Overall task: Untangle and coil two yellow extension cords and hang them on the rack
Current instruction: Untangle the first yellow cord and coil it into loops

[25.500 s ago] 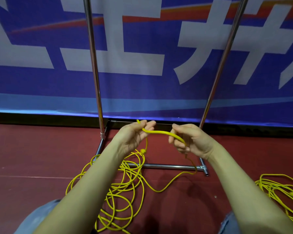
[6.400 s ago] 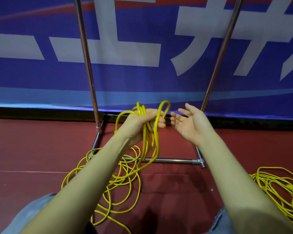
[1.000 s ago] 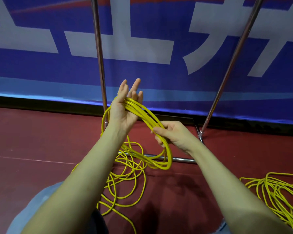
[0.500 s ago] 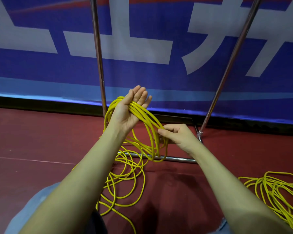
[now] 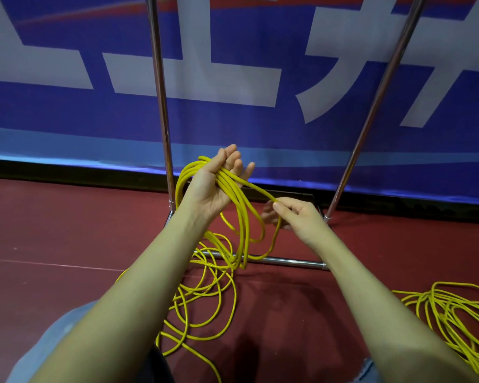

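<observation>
Hands: left (image 5: 215, 189) flat-palmed carrying cord coil (image 5: 241, 217) | right (image 5: 293, 217) pinching its strand

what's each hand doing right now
Left hand: open, palm up, yellow cord coil draped over it, fingers straight.
Right hand: pinching a strand of the same cord.

cords (image 5: 241, 217): yellow | floor (image 5: 53, 222): dark red | banner (image 5: 233, 120): blue, white
</observation>
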Motion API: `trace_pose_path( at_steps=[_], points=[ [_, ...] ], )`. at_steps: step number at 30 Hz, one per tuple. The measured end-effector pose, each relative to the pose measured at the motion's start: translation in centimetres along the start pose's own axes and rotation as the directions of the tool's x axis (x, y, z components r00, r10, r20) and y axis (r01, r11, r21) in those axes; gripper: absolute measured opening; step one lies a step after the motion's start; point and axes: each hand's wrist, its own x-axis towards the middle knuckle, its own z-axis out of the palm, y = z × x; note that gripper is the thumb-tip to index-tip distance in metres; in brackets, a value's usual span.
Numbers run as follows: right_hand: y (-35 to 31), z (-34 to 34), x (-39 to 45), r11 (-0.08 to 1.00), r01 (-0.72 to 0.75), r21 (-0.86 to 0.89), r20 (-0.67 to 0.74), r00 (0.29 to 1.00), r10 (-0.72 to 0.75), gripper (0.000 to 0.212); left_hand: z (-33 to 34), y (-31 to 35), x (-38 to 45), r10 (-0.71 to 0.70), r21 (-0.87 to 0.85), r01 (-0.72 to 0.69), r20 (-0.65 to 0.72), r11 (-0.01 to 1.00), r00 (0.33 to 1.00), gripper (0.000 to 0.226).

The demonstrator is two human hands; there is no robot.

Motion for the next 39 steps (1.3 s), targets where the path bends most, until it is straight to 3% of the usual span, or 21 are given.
trace_pose_path(
  at_steps=[5, 9, 12, 15, 18, 21, 25, 29, 32, 34, 36, 39],
  points=[
    [0.7, -0.4, 0.1, 0.997, -0.017, -0.08, -0.037, 0.999, 0.014, 0.026, 0.2, 0.4, -0.1, -0.002, 0.013, 0.002, 0.019, 1.0, 1.0, 0.028],
    [-0.7, -0.7, 0.1, 0.981, -0.042, 0.187, -0.146, 0.987, 0.07, 0.017, -0.9, 0.3, -0.1, -0.004, 0.23, -0.019, 0.099, 0.973, 0.995, 0.034],
    [-2.0, -1.5, 0.1, 0.901, -0.106, 0.421, -0.136, 0.975, 0.178, 0.012, -1.4, 0.0, -0.1, -0.069, 0.418, -0.017, 0.189, 0.908, 0.98, 0.049],
    [-3.7, -2.1, 0.0, 0.786, -0.167, 0.595, -0.079, 0.961, 0.264, 0.017, -2.0, -0.3, 0.0, -0.143, 0.63, -0.045, 0.245, 0.776, 0.959, 0.053],
    [-5.2, -2.0, 0.0, 0.589, -0.185, 0.787, -0.031, 0.941, 0.337, 0.015, -2.2, -1.0, -0.5, -0.28, 0.833, -0.083, 0.275, 0.547, 0.92, 0.043],
    [-6.3, -1.8, 0.0, 0.412, -0.171, 0.895, 0.005, 0.927, 0.375, 0.018, -2.1, -2.2, -1.1, -0.415, 0.904, -0.081, 0.27, 0.419, 0.869, 0.035],
    [-6.7, -1.8, 0.2, 0.318, -0.142, 0.938, 0.0, 0.913, 0.408, 0.03, -2.1, -3.1, -1.4, -0.433, 0.941, -0.157, 0.281, 0.3, 0.857, 0.032],
    [-6.8, -1.9, 0.4, 0.271, -0.129, 0.954, 0.007, 0.912, 0.41, 0.038, -2.2, -3.3, -1.3, -0.341, 0.944, -0.197, 0.283, 0.263, 0.896, 0.028],
    [-6.7, -1.8, 0.6, 0.258, -0.127, 0.958, 0.012, 0.914, 0.405, 0.044, -2.4, -3.1, -1.0, -0.389, 0.954, -0.154, 0.248, 0.257, 0.887, 0.025],
    [-6.6, -1.8, 0.7, 0.265, -0.122, 0.957, 0.008, 0.919, 0.394, 0.046, -2.2, -2.9, -0.9, -0.458, 0.954, -0.17, 0.27, 0.248, 0.847, 0.025],
    [-6.7, -1.8, 0.7, 0.265, -0.12, 0.957, 0.009, 0.923, 0.385, 0.047, -2.1, -2.9, -1.0, -0.515, 0.944, -0.184, 0.306, 0.274, 0.801, 0.017],
    [-6.7, -1.6, 0.7, 0.281, -0.112, 0.953, -0.001, 0.927, 0.375, 0.045, -2.0, -3.4, -1.1, -0.512, 0.92, -0.117, 0.31, 0.375, 0.801, 0.019]
  ],
)
